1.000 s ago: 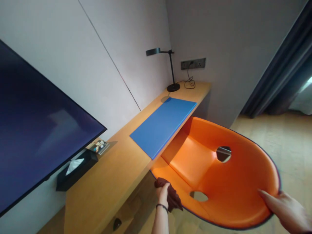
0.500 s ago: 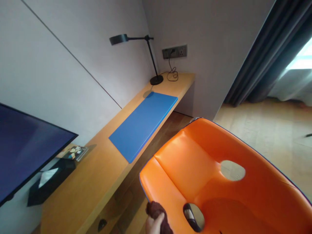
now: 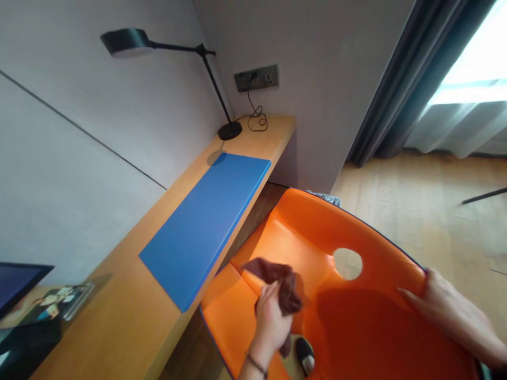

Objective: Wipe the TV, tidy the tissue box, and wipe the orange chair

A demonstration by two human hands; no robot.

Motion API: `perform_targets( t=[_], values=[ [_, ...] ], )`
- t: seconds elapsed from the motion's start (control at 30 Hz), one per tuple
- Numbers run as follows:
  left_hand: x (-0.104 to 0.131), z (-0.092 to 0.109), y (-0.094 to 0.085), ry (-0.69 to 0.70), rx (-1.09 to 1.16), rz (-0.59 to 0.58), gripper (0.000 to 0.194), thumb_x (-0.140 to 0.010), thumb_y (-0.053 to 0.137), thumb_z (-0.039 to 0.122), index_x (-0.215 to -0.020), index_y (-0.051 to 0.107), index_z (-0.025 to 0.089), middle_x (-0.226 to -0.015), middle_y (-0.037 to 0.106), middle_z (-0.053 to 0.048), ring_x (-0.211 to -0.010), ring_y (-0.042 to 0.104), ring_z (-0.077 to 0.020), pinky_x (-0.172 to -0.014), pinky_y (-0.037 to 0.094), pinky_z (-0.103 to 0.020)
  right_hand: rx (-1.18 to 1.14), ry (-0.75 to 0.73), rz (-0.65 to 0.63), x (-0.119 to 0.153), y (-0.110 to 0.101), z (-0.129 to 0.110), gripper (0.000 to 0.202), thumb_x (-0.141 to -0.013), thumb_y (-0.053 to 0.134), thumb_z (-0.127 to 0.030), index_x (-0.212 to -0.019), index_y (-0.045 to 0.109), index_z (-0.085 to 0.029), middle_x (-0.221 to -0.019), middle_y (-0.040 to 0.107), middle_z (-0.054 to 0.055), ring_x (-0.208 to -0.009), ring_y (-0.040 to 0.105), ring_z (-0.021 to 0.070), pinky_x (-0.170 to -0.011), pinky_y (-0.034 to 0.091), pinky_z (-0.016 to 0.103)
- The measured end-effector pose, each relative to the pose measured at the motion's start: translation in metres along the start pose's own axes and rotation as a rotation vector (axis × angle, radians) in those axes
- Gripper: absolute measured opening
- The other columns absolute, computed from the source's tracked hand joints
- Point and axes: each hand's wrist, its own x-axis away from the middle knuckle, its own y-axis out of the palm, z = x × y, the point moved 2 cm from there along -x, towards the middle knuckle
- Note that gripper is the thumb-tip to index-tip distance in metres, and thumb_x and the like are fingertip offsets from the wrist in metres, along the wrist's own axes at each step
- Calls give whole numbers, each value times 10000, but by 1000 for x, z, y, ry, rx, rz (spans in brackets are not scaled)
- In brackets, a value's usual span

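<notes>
My left hand (image 3: 272, 319) grips a brown cloth (image 3: 277, 282) and presses it on the seat of an orange shell chair (image 3: 309, 248). My right hand (image 3: 449, 314) holds the chair's back rim at the right, fingers wrapped over the edge. The chair stands beside a long wooden desk (image 3: 130, 311), its seat edge close to the desk front. Two oval holes pierce the chair shell, one by my left wrist, one in the backrest.
A blue mat (image 3: 208, 221) lies on the desk. A black desk lamp (image 3: 174, 63) stands at the far end by a wall socket (image 3: 256, 79) with a cable. A TV corner, a card and a black tissue box (image 3: 27, 343) sit at left. Dark curtains (image 3: 392, 84) hang right.
My view has swung right along the desk. My left hand has risen from the chair's front edge onto the seat with the cloth. My right hand is back in view on the rim.
</notes>
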Motion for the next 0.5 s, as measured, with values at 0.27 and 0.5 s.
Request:
perform_targets(
  t=[0.27,0.5],
  values=[
    [-134,64,192,179,-291,-623,543,-732,621,242,-1261,568,132,-1138,658,-231,-1046,642,-384,-876,528,-479,297,39,-128,-35,-27,-20,425,-910,645,-356,-805,246,-251,-717,549,72,-678,596,235,-575,386,323],
    [-57,-5,190,-101,-392,-783,927,-707,668,212,-1498,210,54,-1216,614,-296,-1169,592,-403,-979,492,-531,322,68,-185,-15,-31,-27,391,-919,661,-278,-823,285,-228,-770,531,26,-720,582,199,-606,373,282]
  ],
)
